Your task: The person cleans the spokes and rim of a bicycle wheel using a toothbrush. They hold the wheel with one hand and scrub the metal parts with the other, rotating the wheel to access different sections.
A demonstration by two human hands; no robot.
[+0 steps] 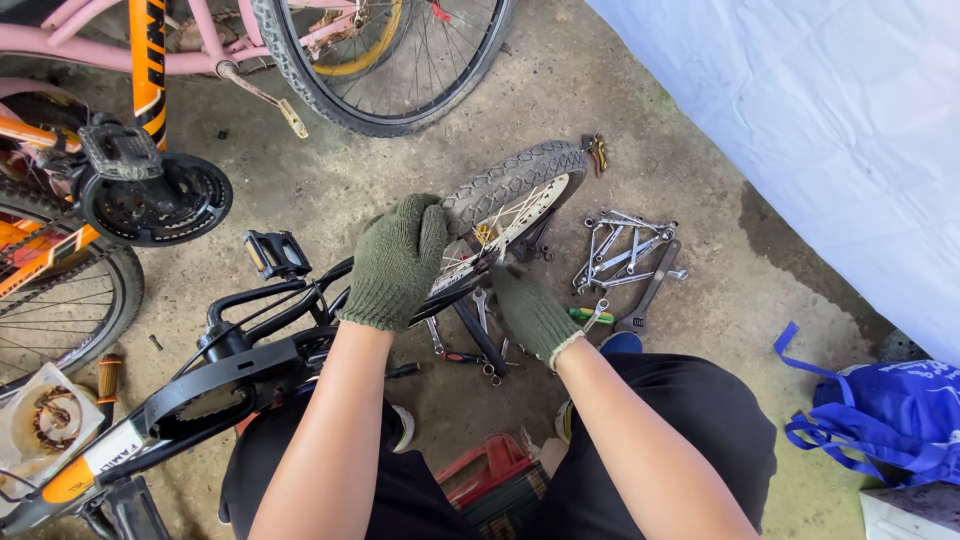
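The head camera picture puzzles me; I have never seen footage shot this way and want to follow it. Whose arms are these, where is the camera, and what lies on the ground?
The camera sits on a person's head and looks down, so the two bare arms are that person's own. Both hands wear green knit gloves. The left hand grips the tyre of a small wheel on a black bicycle frame lying on its side. The right hand reaches in at the wheel's spokes; what it holds is hidden. On the concrete floor lie a cluster of wrenches, a blue bag and other bicycles at upper left.
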